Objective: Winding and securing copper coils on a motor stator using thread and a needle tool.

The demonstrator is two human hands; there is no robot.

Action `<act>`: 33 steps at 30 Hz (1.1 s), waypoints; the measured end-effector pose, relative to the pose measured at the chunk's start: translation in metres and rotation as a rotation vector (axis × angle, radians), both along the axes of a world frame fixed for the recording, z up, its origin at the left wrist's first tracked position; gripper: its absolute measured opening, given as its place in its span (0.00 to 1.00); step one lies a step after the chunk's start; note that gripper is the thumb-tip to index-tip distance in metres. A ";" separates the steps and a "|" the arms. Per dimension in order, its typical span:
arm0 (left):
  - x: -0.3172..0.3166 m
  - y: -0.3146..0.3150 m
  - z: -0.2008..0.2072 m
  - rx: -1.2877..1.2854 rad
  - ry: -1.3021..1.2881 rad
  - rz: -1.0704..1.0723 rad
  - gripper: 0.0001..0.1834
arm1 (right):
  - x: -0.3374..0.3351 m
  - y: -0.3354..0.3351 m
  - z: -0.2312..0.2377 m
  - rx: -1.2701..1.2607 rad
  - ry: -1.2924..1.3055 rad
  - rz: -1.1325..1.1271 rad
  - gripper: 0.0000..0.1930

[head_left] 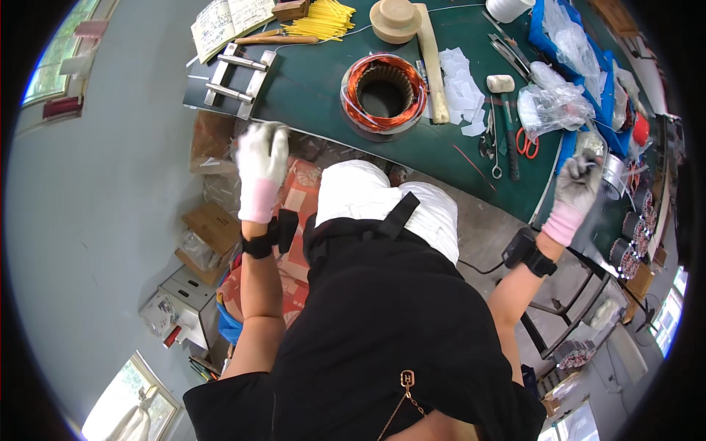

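Note:
My left hand [262, 158], in a white glove with a pink cuff, hovers off the table's near left edge. Its fingers are loosely bent and slightly apart, and it holds nothing I can see. Out to the right, my right hand [577, 189], gloved alike, is beside a silver spool [612, 176]. Those fingers are curled together; whatever they may hold is too small to name. Between the hands, a motor stator [346, 95] wound with orange-red copper wire rests on the green table [309, 95]. Neither hand touches it.
A metal bar frame [237, 79] stands at the table's left edge. Further right lie a wooden strip [432, 66], white paper pieces [460, 84], a mallet [507, 125] and red-handled scissors [527, 144]. Blue bins [604, 88] line the right side. More stators [625, 250] sit beyond.

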State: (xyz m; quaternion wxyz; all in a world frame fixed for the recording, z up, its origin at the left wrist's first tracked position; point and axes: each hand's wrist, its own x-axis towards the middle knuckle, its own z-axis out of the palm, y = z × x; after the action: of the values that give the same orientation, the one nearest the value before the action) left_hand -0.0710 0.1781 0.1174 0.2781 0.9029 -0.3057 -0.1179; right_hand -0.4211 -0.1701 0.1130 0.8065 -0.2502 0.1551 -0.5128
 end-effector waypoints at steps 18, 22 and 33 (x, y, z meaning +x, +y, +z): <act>-0.060 -0.046 -0.031 -0.005 0.097 -0.049 0.21 | 0.094 0.134 -0.044 -0.352 0.630 0.488 0.14; -0.075 -0.060 -0.021 0.015 0.141 -0.427 0.21 | 0.095 0.141 -0.026 -0.363 0.526 0.639 0.18; -0.070 -0.182 -0.048 -0.118 -0.312 -0.454 0.11 | 0.070 0.055 -0.030 0.175 0.416 -0.008 0.10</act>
State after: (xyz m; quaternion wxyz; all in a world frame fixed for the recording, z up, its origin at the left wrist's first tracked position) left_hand -0.1412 -0.0036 0.0695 0.2464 0.8007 -0.5457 -0.0187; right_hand -0.3516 -0.1156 0.0826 0.7737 -0.2791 0.3631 -0.4378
